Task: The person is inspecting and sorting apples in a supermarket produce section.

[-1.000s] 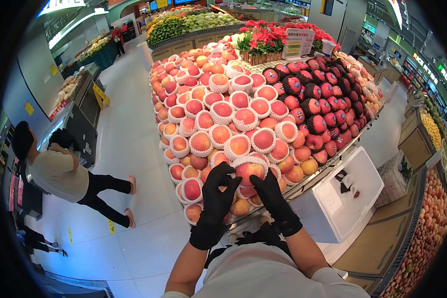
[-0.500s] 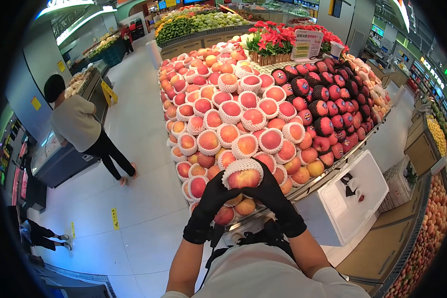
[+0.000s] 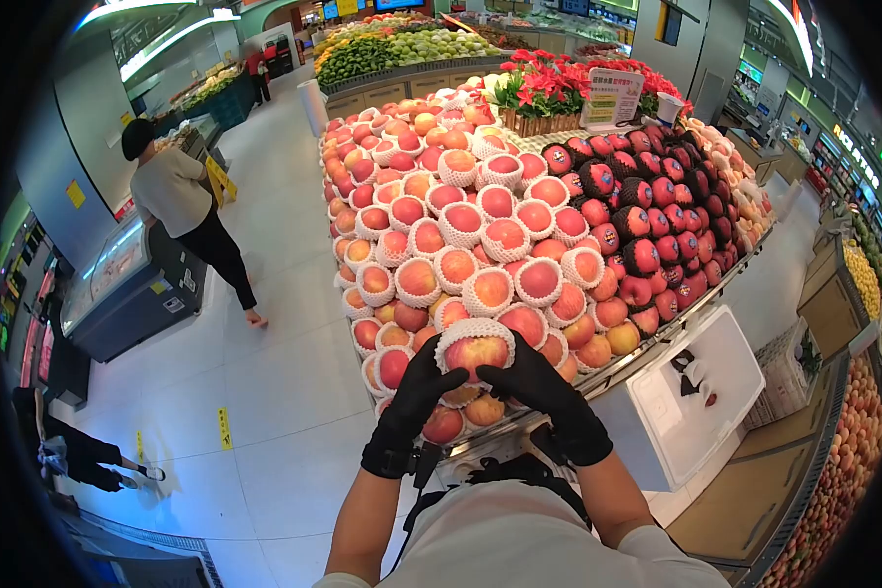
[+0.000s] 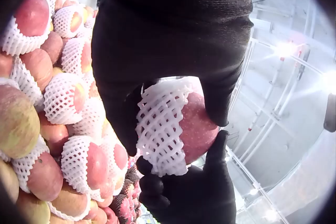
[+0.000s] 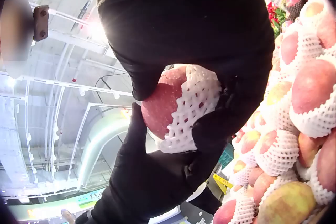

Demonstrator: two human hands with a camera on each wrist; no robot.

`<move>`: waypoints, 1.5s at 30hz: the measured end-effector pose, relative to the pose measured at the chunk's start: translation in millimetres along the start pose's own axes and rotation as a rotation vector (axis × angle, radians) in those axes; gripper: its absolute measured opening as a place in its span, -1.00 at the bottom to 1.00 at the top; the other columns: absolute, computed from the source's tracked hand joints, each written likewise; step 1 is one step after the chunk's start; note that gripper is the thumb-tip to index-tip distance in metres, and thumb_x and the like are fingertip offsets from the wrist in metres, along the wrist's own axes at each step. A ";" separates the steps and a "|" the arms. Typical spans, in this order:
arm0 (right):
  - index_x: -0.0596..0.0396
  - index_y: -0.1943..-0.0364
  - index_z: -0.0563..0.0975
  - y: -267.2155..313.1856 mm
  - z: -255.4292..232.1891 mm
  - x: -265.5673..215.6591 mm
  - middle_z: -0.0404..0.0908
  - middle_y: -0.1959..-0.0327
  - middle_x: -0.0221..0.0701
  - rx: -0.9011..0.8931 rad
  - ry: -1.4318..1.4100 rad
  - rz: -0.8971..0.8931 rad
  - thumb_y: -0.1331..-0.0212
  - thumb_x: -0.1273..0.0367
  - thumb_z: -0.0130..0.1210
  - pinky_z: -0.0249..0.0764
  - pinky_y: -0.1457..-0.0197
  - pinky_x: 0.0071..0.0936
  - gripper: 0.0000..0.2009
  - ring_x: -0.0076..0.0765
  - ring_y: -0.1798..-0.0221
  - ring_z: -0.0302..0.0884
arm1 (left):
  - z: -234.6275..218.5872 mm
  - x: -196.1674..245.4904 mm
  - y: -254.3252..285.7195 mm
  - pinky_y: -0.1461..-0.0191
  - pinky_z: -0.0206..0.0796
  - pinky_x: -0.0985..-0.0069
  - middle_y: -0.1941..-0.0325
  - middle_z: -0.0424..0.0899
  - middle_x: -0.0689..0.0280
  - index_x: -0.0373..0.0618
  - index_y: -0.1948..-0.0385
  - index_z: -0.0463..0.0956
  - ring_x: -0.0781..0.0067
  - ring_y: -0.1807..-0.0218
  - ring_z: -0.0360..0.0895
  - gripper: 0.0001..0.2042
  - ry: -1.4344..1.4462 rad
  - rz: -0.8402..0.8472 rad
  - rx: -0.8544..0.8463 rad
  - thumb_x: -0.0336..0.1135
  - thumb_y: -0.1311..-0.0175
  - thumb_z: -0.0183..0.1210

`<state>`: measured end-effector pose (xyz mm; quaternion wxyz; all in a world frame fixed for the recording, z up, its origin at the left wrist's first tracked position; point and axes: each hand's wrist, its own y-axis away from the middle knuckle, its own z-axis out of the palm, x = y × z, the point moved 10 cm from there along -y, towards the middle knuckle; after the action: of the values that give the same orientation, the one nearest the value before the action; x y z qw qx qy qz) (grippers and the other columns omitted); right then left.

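Both hands wear black gloves and hold one red-yellow apple [image 3: 476, 357] with a white foam net round its far side, above the near edge of the apple heap. The left hand [image 3: 416, 390] grips its left side and the right hand [image 3: 539, 380] its right, thumbs on the bare near face. In the left wrist view the net [image 4: 161, 129] covers about half of the apple [image 4: 197, 129]. The right wrist view shows the apple's bare red skin [image 5: 161, 106] beside a thumb, with fingers curled behind the net [image 5: 191, 113].
Netted apples [image 3: 456, 265] fill the sloping stand, with dark-netted red apples [image 3: 642, 255] to the right. A white foam box [image 3: 745, 377] holding dark and white scraps stands at the right. Red flowers [image 3: 549, 83] and a sign [image 3: 613, 96] are behind; a person [image 3: 171, 186] is at the left.
The hands have closed round the apple from both sides since a second ago, and its net now sits on the far side. The person at the left has moved away up the aisle.
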<state>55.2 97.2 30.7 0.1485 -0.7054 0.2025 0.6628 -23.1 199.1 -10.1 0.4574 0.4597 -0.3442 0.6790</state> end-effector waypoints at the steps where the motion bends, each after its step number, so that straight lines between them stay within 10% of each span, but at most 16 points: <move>1: 0.16 -0.21 0.28 0.9 1.4 2.8 0.53 0.11 -0.31 -0.015 -0.029 0.061 -0.09 0.17 0.31 0.54 0.37 -0.52 -0.34 -0.46 0.30 0.57 | -0.9 -1.8 -0.2 -0.36 0.23 0.36 -0.29 0.38 0.21 -0.21 -0.33 0.15 0.35 -0.31 0.34 -0.32 0.017 0.009 -0.009 -0.34 -0.18 0.27; 6: 0.15 -0.18 0.30 -2.9 -1.8 21.3 0.56 0.28 -0.39 0.012 -0.088 0.100 -0.19 0.13 0.21 0.45 0.57 -0.62 -0.42 -0.58 0.60 0.48 | -0.8 -12.5 -0.2 -0.29 0.32 0.38 -0.22 0.44 0.18 -0.27 -0.28 0.22 0.35 -0.23 0.43 -0.43 0.164 -0.030 -0.016 -0.28 -0.28 0.21; 12: 0.18 -0.24 0.27 -11.2 -20.4 40.9 0.55 0.08 -0.28 0.093 -0.074 -0.005 -0.34 0.10 0.05 0.55 0.27 -0.52 -0.45 -0.46 0.15 0.57 | 18.9 -10.5 2.0 -0.35 0.30 0.25 -0.31 0.36 0.09 -0.27 -0.33 0.13 0.20 -0.30 0.38 -0.44 0.393 -0.134 -0.055 -0.17 -0.40 0.04; 21: 0.12 -0.42 0.06 9.3 -19.9 -3.7 0.20 -0.37 -0.24 0.171 0.150 -0.308 0.07 0.38 0.43 0.30 -0.34 -0.32 -0.06 -0.31 -0.35 0.24 | 40.5 -19.3 3.1 -0.30 0.35 0.26 -0.24 0.42 0.04 -0.32 -0.29 0.16 0.17 -0.22 0.46 -0.45 0.832 -0.278 -0.090 -0.17 -0.39 0.06; 45: 0.15 -0.26 0.31 15.1 -42.4 -0.8 0.43 -0.19 -0.30 0.150 0.075 -0.224 0.15 0.38 0.44 0.31 -0.33 -0.30 -0.22 -0.33 -0.25 0.37 | 50.6 41.3 -6.9 -0.36 0.19 0.36 -0.29 0.37 0.25 -0.17 -0.28 0.24 0.37 -0.31 0.33 -0.24 -0.315 0.175 -0.129 -0.38 0.03 0.44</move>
<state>85.0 63.8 35.6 0.2664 -0.7349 0.1771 0.5981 -7.5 169.1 46.2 0.3656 0.4985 -0.4929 0.6123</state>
